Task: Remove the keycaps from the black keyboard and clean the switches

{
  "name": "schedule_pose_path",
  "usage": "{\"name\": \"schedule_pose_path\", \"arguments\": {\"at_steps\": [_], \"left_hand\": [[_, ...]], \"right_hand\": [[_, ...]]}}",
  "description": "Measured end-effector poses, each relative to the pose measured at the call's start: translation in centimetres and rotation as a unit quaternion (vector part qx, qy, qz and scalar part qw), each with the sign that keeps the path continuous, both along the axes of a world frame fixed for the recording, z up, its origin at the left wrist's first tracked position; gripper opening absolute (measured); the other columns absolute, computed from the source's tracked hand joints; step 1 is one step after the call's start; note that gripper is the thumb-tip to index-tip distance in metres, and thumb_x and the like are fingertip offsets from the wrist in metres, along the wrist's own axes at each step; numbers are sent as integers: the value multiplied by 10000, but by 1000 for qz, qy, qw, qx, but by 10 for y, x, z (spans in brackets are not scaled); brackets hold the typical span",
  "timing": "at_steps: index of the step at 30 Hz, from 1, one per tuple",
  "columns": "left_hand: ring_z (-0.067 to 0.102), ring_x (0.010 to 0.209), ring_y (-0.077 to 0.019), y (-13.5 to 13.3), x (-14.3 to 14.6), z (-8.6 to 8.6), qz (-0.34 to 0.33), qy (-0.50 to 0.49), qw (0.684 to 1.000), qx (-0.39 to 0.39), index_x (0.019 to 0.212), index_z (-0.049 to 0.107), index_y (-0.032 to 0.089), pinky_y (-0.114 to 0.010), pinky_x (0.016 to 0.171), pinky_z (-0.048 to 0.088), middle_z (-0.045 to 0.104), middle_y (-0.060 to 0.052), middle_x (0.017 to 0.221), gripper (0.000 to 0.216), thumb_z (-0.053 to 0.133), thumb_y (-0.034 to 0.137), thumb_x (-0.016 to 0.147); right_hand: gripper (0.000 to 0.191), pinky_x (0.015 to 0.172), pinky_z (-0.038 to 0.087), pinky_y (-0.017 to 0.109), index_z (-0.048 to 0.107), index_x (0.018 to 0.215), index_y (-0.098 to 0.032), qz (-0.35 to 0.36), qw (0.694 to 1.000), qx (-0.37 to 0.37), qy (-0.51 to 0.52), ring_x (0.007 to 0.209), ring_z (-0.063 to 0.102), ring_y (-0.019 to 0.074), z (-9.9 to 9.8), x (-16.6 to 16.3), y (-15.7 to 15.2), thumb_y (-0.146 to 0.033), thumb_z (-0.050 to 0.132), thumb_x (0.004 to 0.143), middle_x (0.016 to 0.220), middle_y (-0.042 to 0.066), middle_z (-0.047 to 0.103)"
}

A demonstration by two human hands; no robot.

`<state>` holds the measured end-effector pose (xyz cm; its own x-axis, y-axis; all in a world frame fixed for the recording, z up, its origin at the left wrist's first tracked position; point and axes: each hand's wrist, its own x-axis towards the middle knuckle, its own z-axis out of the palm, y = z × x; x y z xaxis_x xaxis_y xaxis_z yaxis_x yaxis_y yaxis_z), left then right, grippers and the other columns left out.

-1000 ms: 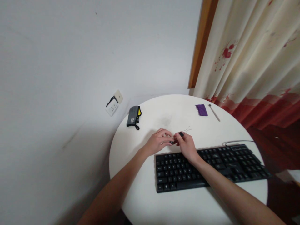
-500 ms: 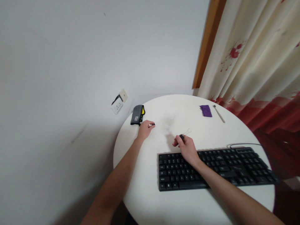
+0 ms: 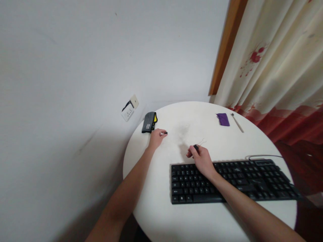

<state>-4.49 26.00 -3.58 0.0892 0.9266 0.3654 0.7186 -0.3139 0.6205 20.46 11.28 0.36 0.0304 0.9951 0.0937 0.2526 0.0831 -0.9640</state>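
My left hand (image 3: 156, 137) rests on the white round table (image 3: 207, 218) near a grey and yellow pouch (image 3: 149, 122), its fingers pinched on a small dark keycap (image 3: 166, 133). My right hand (image 3: 200, 158) sits just behind the far left edge of a black keyboard (image 3: 234, 181). Its fingers are closed round a small black tool with thin wire loops (image 3: 196, 146) that point away from me.
A purple cloth (image 3: 223, 119) and a thin metal stick (image 3: 237, 122) lie at the table's far side. The keyboard's cable (image 3: 262, 156) runs off to the right. A wall socket (image 3: 130, 108) sits left of the table; a curtain (image 3: 275, 60) hangs at the right.
My left hand left my right hand and went left and away with the small dark piece, stopping beside the pouch. My right hand stayed put. The view shifted slightly.
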Motion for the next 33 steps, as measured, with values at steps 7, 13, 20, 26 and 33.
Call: {"name": "schedule_pose_path", "arguments": {"at_steps": [7,13,20,26,33], "left_hand": [[583,662,-139,-1,1,3,8,-10,1000,-9,941,741,162,-293,734,489,719,-45,893,214,730,194,730],[591,664,-133,-1,-2,2,3,-20,1000,-18,986,732,158,-285,714,502,715,-49,920,277,745,200,712],[596,674,-139,1,-3,-1,7,-20,1000,-14,973,736,160,-292,723,507,719,-50,909,243,712,197,735],[594,669,-138,0,-3,0,9,-22,1000,-12,980,734,156,-287,708,508,721,-52,913,242,701,196,744],[597,671,-136,-2,-2,2,7,-23,1000,-13,985,735,154,-274,693,500,721,-51,909,244,708,181,744]], "right_hand": [[444,685,477,296,655,714,-168,7,1000,-3,-6,698,645,191,7,1,-1,-509,469,929,724,74,707],[363,661,464,276,671,815,-170,94,994,24,-59,698,617,174,20,7,-6,-448,474,940,728,40,673],[343,660,455,266,651,803,-174,135,987,23,-82,687,605,167,19,4,-11,-431,476,946,713,24,659],[358,658,457,273,654,802,-174,132,988,19,-76,697,615,177,16,5,-9,-449,475,944,721,33,666],[356,667,454,274,654,817,-173,129,988,26,-83,702,619,179,17,7,-8,-451,477,950,733,36,670]]}}
